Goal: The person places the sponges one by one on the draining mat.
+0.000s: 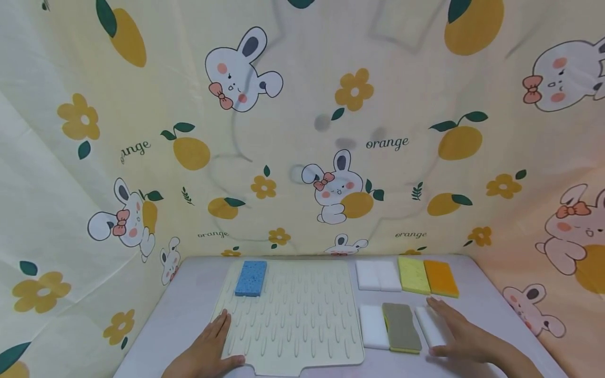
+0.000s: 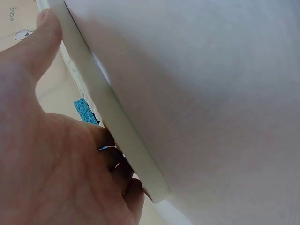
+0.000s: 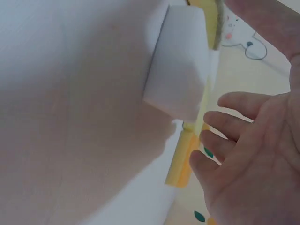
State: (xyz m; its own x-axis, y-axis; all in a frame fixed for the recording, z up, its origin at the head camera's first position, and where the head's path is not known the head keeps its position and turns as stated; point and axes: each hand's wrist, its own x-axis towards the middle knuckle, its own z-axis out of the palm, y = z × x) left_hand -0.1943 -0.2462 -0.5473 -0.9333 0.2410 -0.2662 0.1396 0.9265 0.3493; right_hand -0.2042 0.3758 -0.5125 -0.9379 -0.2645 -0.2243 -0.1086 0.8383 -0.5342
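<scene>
My left hand (image 1: 205,349) rests at the left edge of a cream ribbed drying board (image 1: 302,359), its thumb lying near the front corner. In the left wrist view, the palm stands beside the board's thick rim (image 2: 112,110), with the fingertips partly hidden along it. A blue sponge (image 1: 251,279) lies on the board's far left part. My right hand (image 1: 460,336) is beside a white sponge (image 1: 429,326), its fingers spread and holding nothing. In the right wrist view, a gap shows between those fingers and the white block (image 3: 178,63).
Left of that white sponge lie a grey-topped yellow scrub sponge (image 1: 402,326) and another white sponge (image 1: 374,326). Behind them are two white sponges (image 1: 378,275), a yellow one (image 1: 414,275) and an orange one (image 1: 441,278). A printed curtain (image 1: 302,121) surrounds the white table (image 1: 163,310).
</scene>
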